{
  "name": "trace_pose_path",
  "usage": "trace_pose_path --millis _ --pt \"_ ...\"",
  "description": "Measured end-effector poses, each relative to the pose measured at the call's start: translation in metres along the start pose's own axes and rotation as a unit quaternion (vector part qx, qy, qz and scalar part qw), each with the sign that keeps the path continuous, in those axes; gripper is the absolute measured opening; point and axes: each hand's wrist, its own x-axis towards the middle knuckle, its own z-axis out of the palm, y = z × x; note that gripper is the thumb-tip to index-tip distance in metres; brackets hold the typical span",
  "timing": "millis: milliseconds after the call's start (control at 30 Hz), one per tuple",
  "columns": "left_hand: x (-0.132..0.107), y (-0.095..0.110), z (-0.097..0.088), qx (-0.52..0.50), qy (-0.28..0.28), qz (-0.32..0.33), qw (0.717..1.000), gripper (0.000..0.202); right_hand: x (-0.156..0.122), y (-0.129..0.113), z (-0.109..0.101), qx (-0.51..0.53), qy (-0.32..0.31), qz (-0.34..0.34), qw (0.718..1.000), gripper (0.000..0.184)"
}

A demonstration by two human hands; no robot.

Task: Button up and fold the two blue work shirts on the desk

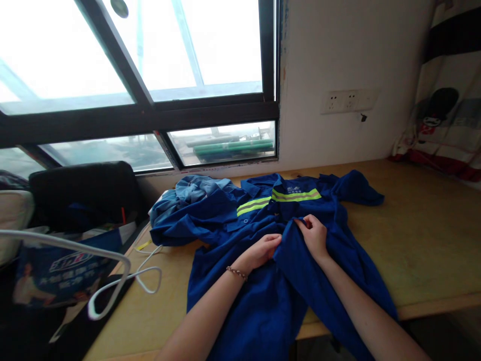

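A blue work jacket (pixel 248 296) with yellow-green reflective stripes across the chest lies spread on the wooden table, its lower part hanging over the front edge. My left hand (pixel 263 250), with a beaded bracelet at the wrist, is closed on the front edge of the cloth near the middle. Just to the right, my right hand (pixel 313 235) pinches a raised fold of the same front panel. The fingertips of both hands are partly hidden by the fabric. Behind the left sleeve sits a crumpled light-blue garment (pixel 195 189).
The wooden table (pixel 424 245) runs along the wall under a window (pixel 210 125). At left are a white cable (pixel 146 271), a printed bag (pixel 67 265) and a black chair back (pixel 86 185). A wall socket (pixel 349 101) and a patterned curtain (pixel 451 100) are on the right.
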Motion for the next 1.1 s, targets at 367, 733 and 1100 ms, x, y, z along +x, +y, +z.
trace_pose_path --millis 367,733,1100 --pt "0.000 0.001 -0.003 -0.027 -0.033 0.000 0.999 0.027 0.001 0.002 0.001 0.010 -0.025 0.049 0.998 0.036" --pt "0.008 -0.001 -0.006 0.015 0.078 0.021 0.997 0.027 0.000 -0.003 0.000 0.042 -0.047 0.009 0.998 0.024" --pt "0.015 -0.005 -0.023 -0.018 0.116 0.009 0.993 0.024 -0.021 -0.025 -0.002 0.024 -0.278 -0.240 0.930 0.003"
